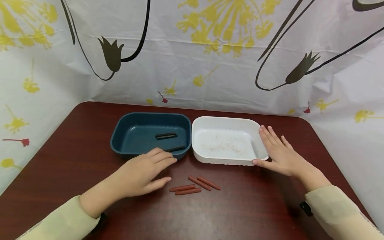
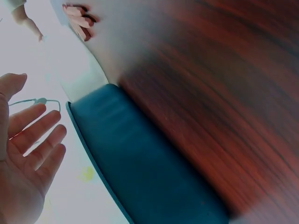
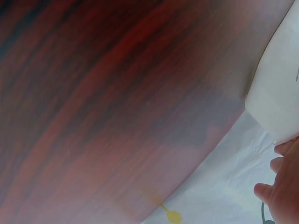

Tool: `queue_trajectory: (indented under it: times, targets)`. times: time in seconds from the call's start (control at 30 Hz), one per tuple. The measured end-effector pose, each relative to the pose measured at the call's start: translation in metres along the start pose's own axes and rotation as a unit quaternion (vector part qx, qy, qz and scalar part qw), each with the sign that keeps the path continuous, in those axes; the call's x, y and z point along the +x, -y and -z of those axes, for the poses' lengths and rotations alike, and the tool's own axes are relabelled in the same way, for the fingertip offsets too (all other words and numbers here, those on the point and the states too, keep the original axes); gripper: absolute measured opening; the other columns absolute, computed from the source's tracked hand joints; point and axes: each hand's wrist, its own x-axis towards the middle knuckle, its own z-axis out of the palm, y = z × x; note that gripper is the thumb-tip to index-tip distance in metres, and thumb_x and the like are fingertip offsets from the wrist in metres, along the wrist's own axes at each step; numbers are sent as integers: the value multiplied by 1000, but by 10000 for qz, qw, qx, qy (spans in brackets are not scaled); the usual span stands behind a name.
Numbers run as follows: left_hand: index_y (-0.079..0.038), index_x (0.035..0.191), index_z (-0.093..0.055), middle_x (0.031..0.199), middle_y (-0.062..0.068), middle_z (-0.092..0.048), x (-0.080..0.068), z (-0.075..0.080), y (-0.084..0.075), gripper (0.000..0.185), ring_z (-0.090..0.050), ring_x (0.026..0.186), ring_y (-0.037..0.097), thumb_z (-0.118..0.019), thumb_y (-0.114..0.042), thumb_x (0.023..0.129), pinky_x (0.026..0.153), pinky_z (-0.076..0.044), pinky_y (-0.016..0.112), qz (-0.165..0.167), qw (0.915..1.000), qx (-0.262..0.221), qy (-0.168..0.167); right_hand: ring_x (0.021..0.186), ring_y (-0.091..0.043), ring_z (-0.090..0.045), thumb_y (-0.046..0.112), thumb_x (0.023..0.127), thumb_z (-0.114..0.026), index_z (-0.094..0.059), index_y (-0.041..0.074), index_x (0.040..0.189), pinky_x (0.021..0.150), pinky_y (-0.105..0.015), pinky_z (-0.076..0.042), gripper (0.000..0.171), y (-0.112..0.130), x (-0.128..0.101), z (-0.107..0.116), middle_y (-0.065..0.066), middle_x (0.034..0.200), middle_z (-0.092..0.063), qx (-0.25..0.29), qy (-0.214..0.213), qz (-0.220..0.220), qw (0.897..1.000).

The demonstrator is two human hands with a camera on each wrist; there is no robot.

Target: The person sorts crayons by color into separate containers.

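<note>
My left hand [image 1: 144, 175] hovers by the front edge of a dark blue tray [image 1: 121, 148], fingers loosely bent and nothing held. The left wrist view shows the same hand [image 2: 28, 163] beside the blue tray [image 2: 140, 158]. Several black sticks [image 1: 166, 136] lie inside that tray. With fingers spread, my right hand [image 1: 282, 158] rests against the right end of a white tray [image 1: 223, 160]; in the right wrist view its fingertips touch the tray wall [image 3: 275, 93]. Several reddish-brown crayon-like sticks [image 1: 188, 191] lie on the table in front of the trays.
Both trays stand side by side toward the back of a dark red wooden table [image 1: 237, 213]. Light brown specks dot the white tray's floor. A white patterned cloth [image 1: 180, 80] hangs behind the table and along both sides.
</note>
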Motion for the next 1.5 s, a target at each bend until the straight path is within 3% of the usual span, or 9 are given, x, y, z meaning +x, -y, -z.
queue_trajectory:
  times: [0.2,0.4,0.67,0.93,1.27,1.5]
  targets:
    - [-12,131,-63,127,-2,-65,4,-4,-9,44,-57,114,12,-65,-37,95,95,-54,31,-47,9992,-211,338,156,-26,12,61,90,-59,4,8,160,116,-71,-10,108,1,0,0,-6,169,8,13,-9,3,10000]
    - [-13,122,-70,115,-4,-67,10,-9,-16,37,-55,101,10,-64,-37,96,87,-54,27,-179,9978,-252,594,156,-26,12,61,90,-59,3,7,160,115,-72,-10,108,1,0,0,-5,168,10,54,-1,-10,10000]
    - [-13,113,-71,96,-7,-61,18,-17,-20,28,-48,87,8,-64,-34,96,74,-49,22,-12,9924,-484,1134,156,-28,10,61,90,-59,3,7,160,114,-72,-12,108,0,1,0,-5,168,10,39,4,-4,10000]
    - [-16,99,-73,84,-8,-56,27,-23,-24,20,-44,78,8,-66,-34,94,64,-43,22,304,9886,-371,1430,156,-28,10,61,91,-59,3,7,160,115,-72,-11,108,-1,-1,0,-5,168,10,40,4,-4,10000]
    - [-17,97,-73,86,-8,-58,32,-30,-24,17,-49,81,8,-67,-32,94,71,-49,25,483,9810,-579,1790,156,-29,8,61,90,-59,2,6,160,114,-73,-14,108,1,0,2,-6,168,9,25,-7,7,10000]
    - [-19,89,-70,81,-10,-59,34,-34,-23,10,-51,77,7,-70,-29,92,68,-48,25,540,9770,-687,1946,156,-28,8,61,90,-59,3,7,160,113,-73,-14,108,0,0,1,-5,168,9,-6,-6,8,10000]
